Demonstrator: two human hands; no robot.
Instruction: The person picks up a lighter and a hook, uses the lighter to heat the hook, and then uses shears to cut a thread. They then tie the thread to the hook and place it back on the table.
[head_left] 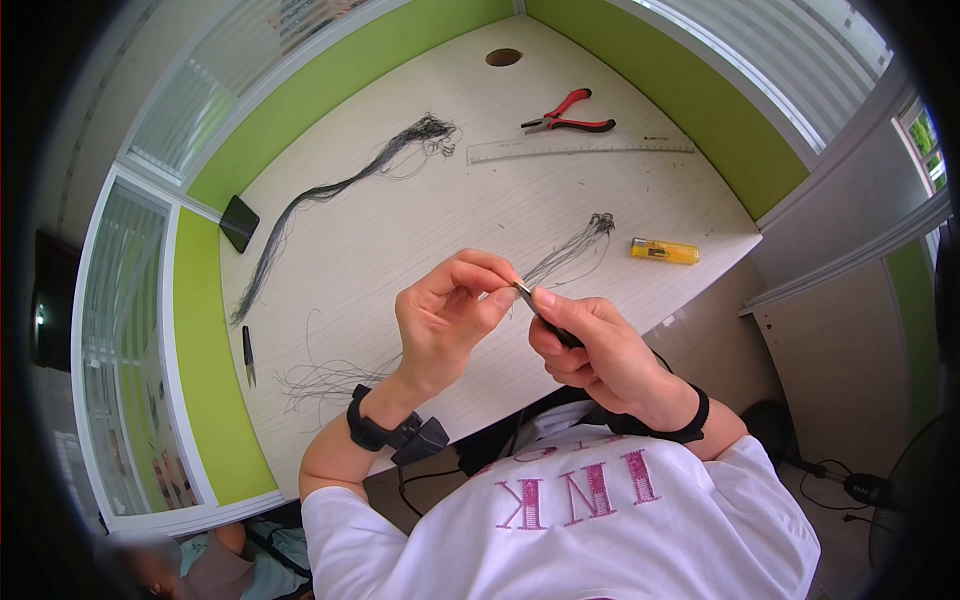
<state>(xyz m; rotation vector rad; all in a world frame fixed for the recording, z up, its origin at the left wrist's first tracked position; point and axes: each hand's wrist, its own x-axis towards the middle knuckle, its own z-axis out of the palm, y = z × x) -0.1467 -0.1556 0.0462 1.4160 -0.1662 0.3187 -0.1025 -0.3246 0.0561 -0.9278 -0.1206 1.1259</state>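
Observation:
My left hand is closed, thumb and fingertips pinching what looks like the end of a thin dark cord; the exact spot is tiny and partly covered. In my right hand is a small black-handled tool with a narrow metal tip, which meets my left fingertips. Its kind cannot be told, since my fingers wrap the handle. Behind the hands, a bundle of thin dark cords stretches toward a cluster of small metal clasps. Loose cord ends spread beneath my left forearm.
Red-handled pliers and a clear ruler lie at the back. A yellow lighter is at the right edge. A long dark cord bundle, a black-handled tool and a dark flat object lie left. Green partitions enclose the table.

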